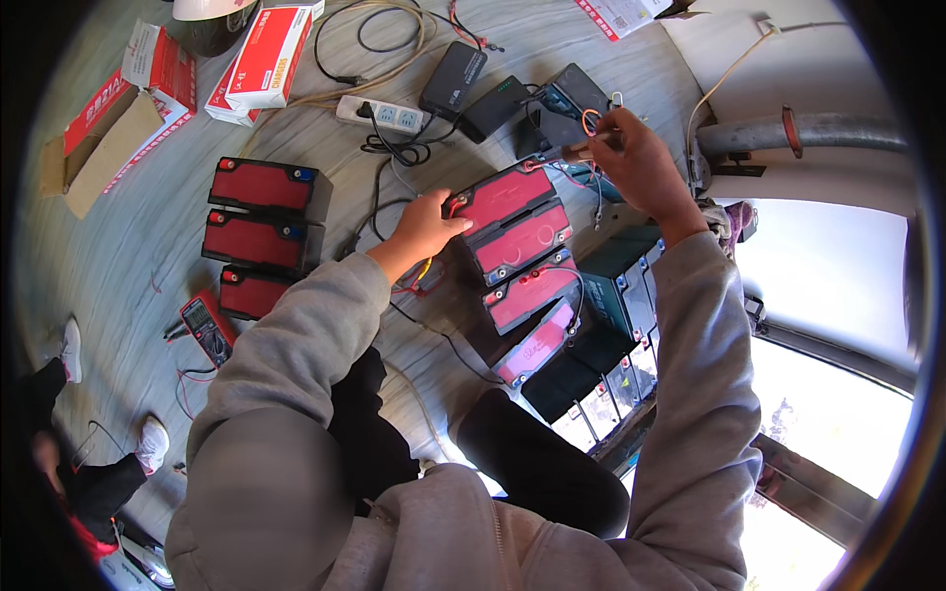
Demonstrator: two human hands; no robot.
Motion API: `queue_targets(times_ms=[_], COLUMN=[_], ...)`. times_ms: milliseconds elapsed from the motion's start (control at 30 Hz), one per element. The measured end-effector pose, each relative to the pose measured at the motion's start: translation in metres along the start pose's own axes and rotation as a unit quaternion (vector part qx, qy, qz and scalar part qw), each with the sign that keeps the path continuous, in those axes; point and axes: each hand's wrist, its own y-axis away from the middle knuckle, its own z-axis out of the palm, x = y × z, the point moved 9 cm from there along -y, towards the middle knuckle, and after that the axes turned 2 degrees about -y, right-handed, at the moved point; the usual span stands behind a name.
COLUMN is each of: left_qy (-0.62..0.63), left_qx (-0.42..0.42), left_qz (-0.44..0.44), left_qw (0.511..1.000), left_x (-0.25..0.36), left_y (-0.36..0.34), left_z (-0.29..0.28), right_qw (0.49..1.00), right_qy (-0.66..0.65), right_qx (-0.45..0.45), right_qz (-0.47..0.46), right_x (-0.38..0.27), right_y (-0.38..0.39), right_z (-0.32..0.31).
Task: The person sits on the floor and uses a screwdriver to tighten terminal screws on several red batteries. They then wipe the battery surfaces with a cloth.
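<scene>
now left hand (426, 225) touches red-topped battery (503, 202).

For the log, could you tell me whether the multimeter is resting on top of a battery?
No, the multimeter lies on the floor.

Upper left: open brown cardboard box (99, 148) with red-and-white print. Just right of it, three flat red-and-white cartons (268, 54) stacked loosely. Top centre-right edge: white printed sheet with red border (619, 14). Left of centre: red multimeter (209, 326), small grey screen, lying on the floor.
</scene>
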Motion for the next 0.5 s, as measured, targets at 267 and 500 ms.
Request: queue_targets(times_ms=[267,500], left_qy=[0.002,0.019], left_qx=[0.003,0.028], left_qz=[-0.004,0.003], left_qw=[1.0,0.999], left_x=[-0.006,-0.012], left_y=[0.0,0.003], left_z=[0.003,-0.003], right_qw=[0.982,0.994], right_qy=[0.167,0.032], right_qx=[0.024,0.064], right_qz=[0.086,-0.079], right_x=[0.004,-0.019], right_y=[0.002,0.007], right_z=[-0.008,-0.01])
